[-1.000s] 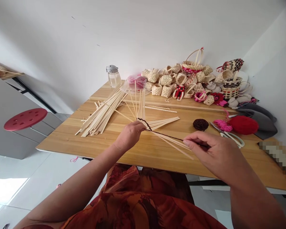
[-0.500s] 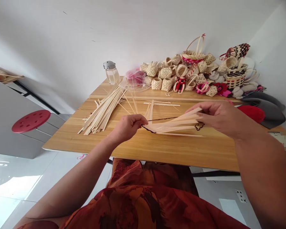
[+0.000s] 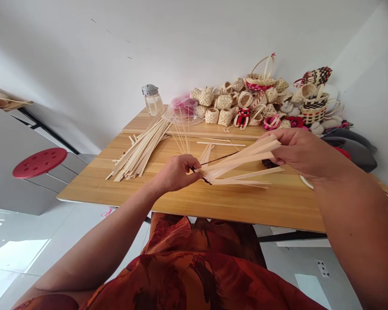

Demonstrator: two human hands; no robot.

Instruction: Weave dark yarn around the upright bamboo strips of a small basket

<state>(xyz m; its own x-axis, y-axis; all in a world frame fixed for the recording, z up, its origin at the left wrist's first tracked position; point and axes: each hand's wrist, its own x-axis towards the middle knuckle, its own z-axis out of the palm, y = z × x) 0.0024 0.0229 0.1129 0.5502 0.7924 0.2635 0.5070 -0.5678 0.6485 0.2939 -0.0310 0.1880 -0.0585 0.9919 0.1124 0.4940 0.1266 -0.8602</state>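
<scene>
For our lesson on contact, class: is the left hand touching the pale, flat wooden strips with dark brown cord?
Touching: the head view shows the left hand pinching the strips at the cord.

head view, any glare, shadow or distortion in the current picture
In the head view, bright glare washes out the floor at lower left; in the same view, soft shade dims the wall at upper left; also there, wide-angle stretch seems to enlarge the right forearm, while the dark cord is traceable.
</scene>
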